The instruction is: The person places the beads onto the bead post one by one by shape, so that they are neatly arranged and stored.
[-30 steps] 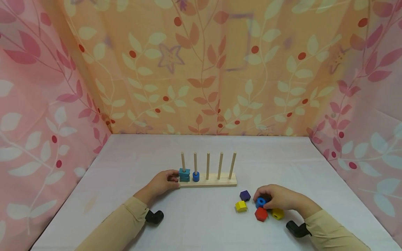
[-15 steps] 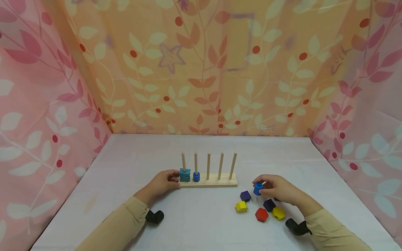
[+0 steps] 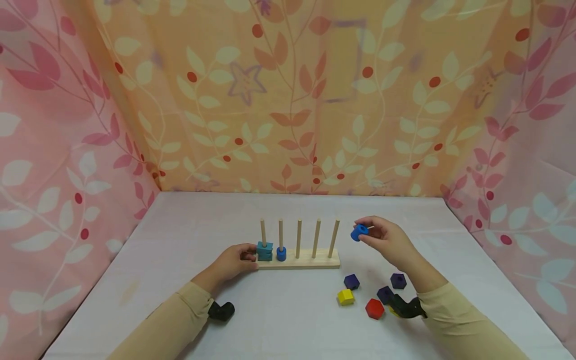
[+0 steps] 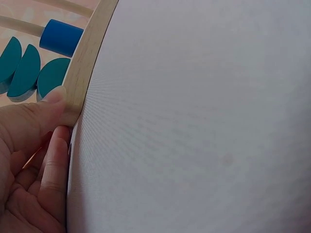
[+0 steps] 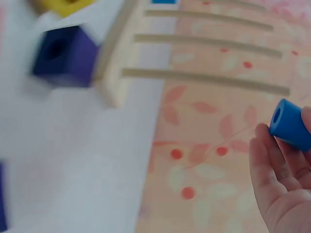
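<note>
My right hand (image 3: pixel 390 245) holds a blue cylinder bead (image 3: pixel 358 233) between thumb and fingers, raised just right of the pegboard's last peg. In the right wrist view the bead's hole (image 5: pixel 277 115) shows at one end. At the left end of the wooden pegboard (image 3: pixel 306 259), my left hand (image 3: pixel 231 263) grips the base, its thumb on top in the left wrist view. Teal half-round pieces (image 3: pixel 264 251) are stacked on the leftmost peg. Another blue cylinder (image 3: pixel 281 254) sits at the bottom of the second peg. The other pegs are bare.
Loose beads lie on the white cloth front right: a purple bead (image 3: pixel 351 281), a yellow block (image 3: pixel 346 297), a red hexagonal bead (image 3: pixel 375 308) and more purple ones (image 3: pixel 398 280). The right wrist's black camera mount (image 3: pixel 407 306) partly covers another yellow bead. Patterned curtains surround the table.
My right hand has lifted the blue cylinder from among the loose beads and carried it up and away, beside the rightmost peg. The left hand stays at the board's end.
</note>
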A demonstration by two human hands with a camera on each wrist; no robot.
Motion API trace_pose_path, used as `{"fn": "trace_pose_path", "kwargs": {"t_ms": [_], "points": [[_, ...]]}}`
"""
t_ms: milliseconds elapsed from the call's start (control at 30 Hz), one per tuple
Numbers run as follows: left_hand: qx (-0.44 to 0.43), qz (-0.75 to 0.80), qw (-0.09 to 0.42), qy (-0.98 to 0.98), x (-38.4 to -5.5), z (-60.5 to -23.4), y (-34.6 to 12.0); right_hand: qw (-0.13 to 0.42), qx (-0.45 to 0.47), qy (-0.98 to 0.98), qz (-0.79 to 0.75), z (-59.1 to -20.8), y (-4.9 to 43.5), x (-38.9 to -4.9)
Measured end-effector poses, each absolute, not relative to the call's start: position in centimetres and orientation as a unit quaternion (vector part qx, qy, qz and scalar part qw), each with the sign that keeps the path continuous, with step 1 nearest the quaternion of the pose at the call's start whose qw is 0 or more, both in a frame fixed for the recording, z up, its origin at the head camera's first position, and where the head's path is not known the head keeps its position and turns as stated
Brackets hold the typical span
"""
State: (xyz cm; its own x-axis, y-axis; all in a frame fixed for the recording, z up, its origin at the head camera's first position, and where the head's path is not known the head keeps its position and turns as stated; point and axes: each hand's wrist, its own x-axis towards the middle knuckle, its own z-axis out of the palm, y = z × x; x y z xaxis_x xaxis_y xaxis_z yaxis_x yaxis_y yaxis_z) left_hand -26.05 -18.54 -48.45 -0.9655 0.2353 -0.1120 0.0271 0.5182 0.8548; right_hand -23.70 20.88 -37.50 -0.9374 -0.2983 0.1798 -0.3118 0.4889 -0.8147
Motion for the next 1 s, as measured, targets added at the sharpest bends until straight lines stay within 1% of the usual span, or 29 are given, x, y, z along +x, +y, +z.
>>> {"fn": "trace_pose_path", "kwargs": {"t_ms": [100,233,400,500,733,1000], "points": [[0.076,0.482,0.108,0.866,-26.0,-48.5,-18.5,0.023,0.194,-0.841,0.504,-36.5,19.9,-24.0],[0.074,0.478,0.105,0.869,-26.0,-48.5,-18.5,0.031,0.213,-0.815,0.538,-35.5,18.4,-24.5],[0.071,0.481,0.102,0.868,-26.0,-48.5,-18.5,0.058,0.184,-0.817,0.543,-34.8,17.2,-25.0],[0.073,0.482,0.102,0.867,-26.0,-48.6,-18.5,0.064,0.170,-0.807,0.562,-34.4,16.7,-25.2],[0.074,0.477,0.105,0.870,-26.0,-48.6,-18.6,0.050,0.210,-0.776,0.593,-33.3,15.0,-25.4],[0.079,0.492,0.098,0.861,-26.0,-48.6,-18.5,0.032,0.231,-0.772,0.591,-32.9,11.9,-25.6]]}}
